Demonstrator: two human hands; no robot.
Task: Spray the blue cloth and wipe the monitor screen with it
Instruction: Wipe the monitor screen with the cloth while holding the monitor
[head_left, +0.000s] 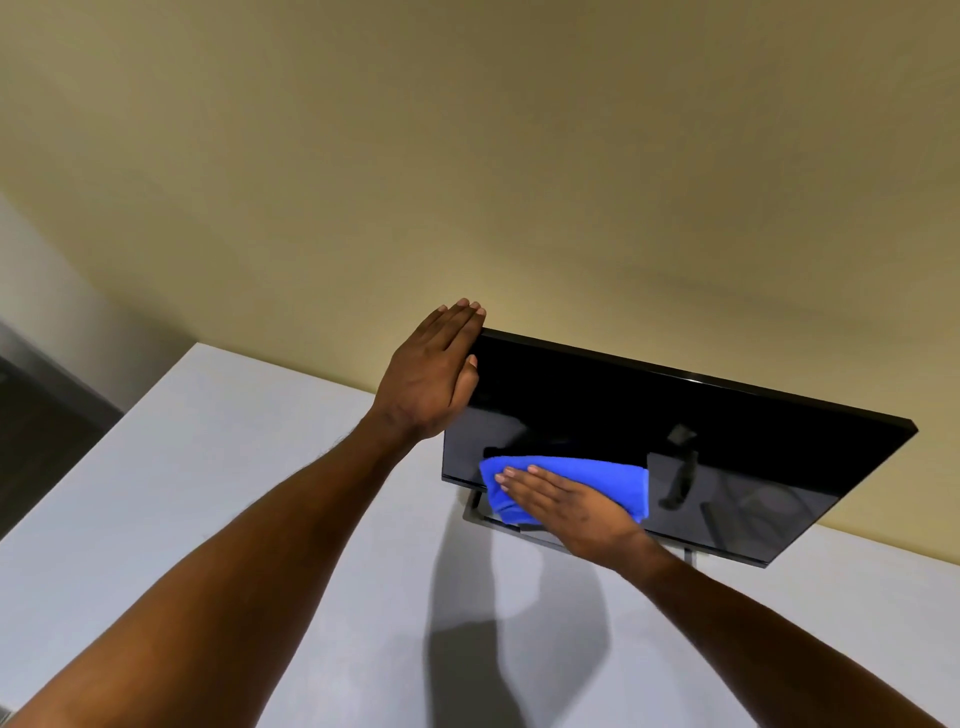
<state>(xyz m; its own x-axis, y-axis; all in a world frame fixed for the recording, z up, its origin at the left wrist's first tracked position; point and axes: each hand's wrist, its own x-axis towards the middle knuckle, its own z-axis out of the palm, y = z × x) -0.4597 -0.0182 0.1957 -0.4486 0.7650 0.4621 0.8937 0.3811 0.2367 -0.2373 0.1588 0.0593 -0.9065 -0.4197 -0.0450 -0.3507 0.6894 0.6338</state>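
Note:
A black monitor (701, 431) stands on a white table, its dark screen facing me and reflecting the room. My left hand (431, 374) grips the monitor's upper left corner, fingers behind the edge and thumb on the front. A folded blue cloth (571, 475) lies flat against the lower left part of the screen. My right hand (566, 504) presses on the cloth with flat, extended fingers pointing left. No spray bottle is in view.
The white table (234, 467) stretches left and toward me, with the monitor's stand (483, 519) behind the cloth. A beige wall (467, 156) rises right behind the monitor. Dark floor (41, 415) shows past the table's left edge.

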